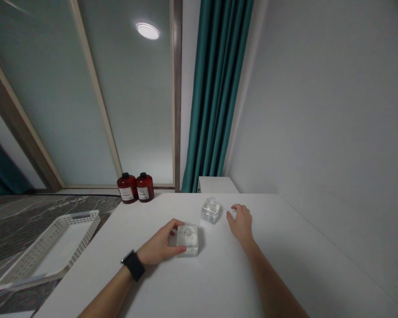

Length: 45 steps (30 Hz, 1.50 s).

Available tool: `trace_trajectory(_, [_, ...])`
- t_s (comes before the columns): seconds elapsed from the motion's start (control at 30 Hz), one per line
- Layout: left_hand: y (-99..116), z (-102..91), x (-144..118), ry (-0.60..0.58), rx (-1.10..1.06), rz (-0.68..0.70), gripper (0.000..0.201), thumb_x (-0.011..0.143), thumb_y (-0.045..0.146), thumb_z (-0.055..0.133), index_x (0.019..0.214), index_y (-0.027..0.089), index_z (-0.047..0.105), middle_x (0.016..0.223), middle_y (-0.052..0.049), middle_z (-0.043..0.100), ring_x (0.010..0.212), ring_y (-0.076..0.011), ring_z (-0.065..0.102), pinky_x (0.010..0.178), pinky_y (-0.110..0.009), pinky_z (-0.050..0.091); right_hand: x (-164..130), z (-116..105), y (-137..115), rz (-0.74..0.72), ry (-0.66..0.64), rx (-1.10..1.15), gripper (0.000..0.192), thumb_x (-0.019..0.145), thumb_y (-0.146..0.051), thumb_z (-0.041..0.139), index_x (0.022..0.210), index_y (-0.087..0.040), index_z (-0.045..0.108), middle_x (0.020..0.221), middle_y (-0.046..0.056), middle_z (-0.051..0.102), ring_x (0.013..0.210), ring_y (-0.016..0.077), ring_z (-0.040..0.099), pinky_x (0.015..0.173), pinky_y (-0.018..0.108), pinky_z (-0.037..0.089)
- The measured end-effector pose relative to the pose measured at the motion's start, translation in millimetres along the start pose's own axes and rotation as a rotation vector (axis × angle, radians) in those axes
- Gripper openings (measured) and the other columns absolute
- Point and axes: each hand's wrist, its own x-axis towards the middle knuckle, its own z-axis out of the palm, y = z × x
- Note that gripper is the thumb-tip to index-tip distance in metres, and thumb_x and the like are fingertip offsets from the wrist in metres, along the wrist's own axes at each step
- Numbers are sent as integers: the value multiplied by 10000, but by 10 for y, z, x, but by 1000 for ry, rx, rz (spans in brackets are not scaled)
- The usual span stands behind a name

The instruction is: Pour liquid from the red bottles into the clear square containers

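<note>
From the head camera, your left hand [161, 248] is wrapped around the left side of a square clear glass bottle [187, 240] that rests on the white tabletop [219, 282]; the thumb lies along its near edge and the fingers curl over its far left corner, so this hand is gripping it. The bottle sits directly right of that palm, its round neck pointing up.

A second clear glass bottle [211, 210] stands just beyond and to the right of the first, close to it but apart. It lies between your two hands, a little nearer the right one. Your right hand [241, 222] rests on the tabletop just right of it, fingers loosely bent around something small and pale at the fingertips; what that is you cannot tell, nor whether the hand truly grips it.

Off to the left, a white perforated basket [49, 247] sits on a lower surface, and two dark red bottles [135, 187] stand at the back by the window.
</note>
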Motion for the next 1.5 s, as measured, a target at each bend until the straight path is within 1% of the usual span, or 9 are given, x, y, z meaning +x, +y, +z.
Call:
trace_trajectory(0.07, [-4, 1, 5, 7, 2, 10, 487, 731, 292, 726, 1156, 196, 508, 1176, -82, 629, 1000, -252, 590, 923, -404, 464, -4, -10, -101, -72, 16, 32, 264, 850, -302, 528, 1084, -188, 569, 1092, 129, 648, 1056, 306, 558, 906, 459, 414])
trace_trajectory(0.17, [4, -7, 9, 9, 1, 32, 483, 719, 270, 734, 1148, 198, 524, 1160, -74, 639, 1019, -252, 590, 937, -399, 452, -55, 13, -275, -168, 10, 95, 380, 875, -294, 512, 1242, -199, 504, 1144, 120, 650, 1092, 299, 555, 934, 476, 425])
trace_trajectory(0.27, [12, -18, 3, 7, 4, 43, 491, 716, 262, 741, 1153, 196, 529, 1168, -73, 640, 1045, -253, 585, 953, -399, 443, -125, 43, -414, -222, 25, 148, 401, 892, -281, 494, 1285, -205, 472, 1178, 128, 628, 1114, 300, 544, 966, 504, 428])
trace_trajectory(0.4, [0, -21, -5, 13, 21, 44, 494, 711, 259, 746, 1154, 193, 536, 1155, -69, 646, 1028, -248, 590, 952, -398, 447, -157, 70, -489, -234, 46, 195, 426, 911, -265, 470, 1330, -202, 431, 1261, 148, 567, 1197, 303, 500, 1021, 531, 421])
trace_trajectory(0.63, [-26, -49, 8, 48, 54, 65, 493, 713, 268, 751, 1156, 193, 547, 1156, -74, 648, 1041, -251, 593, 947, -397, 452, -140, 239, -455, -238, -55, 205, 600, 896, -312, 529, 1446, -188, 323, 1367, 177, 519, 1276, 330, 491, 1039, 559, 423])
trace_trajectory(0.73, [-49, -79, 16, 76, 57, 54, 490, 716, 260, 748, 1159, 192, 550, 1156, -82, 650, 1056, -258, 594, 951, -404, 454, -140, 301, -421, -238, -93, 200, 590, 903, -285, 498, 1462, -202, 326, 1364, 169, 537, 1263, 342, 505, 1028, 588, 417])
trace_trajectory(0.9, [-105, -117, 31, 131, 53, 27, 517, 702, 252, 757, 1178, 188, 564, 1177, -95, 649, 1063, -266, 598, 960, -411, 460, -147, 285, -426, -257, -117, 223, 589, 910, -297, 511, 1467, -216, 336, 1322, 147, 554, 1224, 318, 507, 1036, 555, 429])
trace_trajectory(1.3, [-259, -197, 49, 236, 20, -1, 604, 717, 267, 757, 1283, 171, 566, 1283, -129, 631, 1086, -280, 620, 1008, -450, 473, -379, 66, -761, -258, -218, 275, 672, 801, -201, 632, 1425, -275, 392, 1205, 98, 532, 1124, 305, 513, 1008, 534, 443])
trace_trajectory(1.5, [-331, -224, 72, 259, -47, -11, 626, 723, 291, 769, 1299, 155, 563, 1322, -157, 621, 1142, -301, 625, 1049, -484, 461, -425, -19, -882, -266, -251, 287, 637, 774, -190, 662, 1370, -281, 456, 1184, 92, 529, 1111, 303, 523, 994, 511, 467])
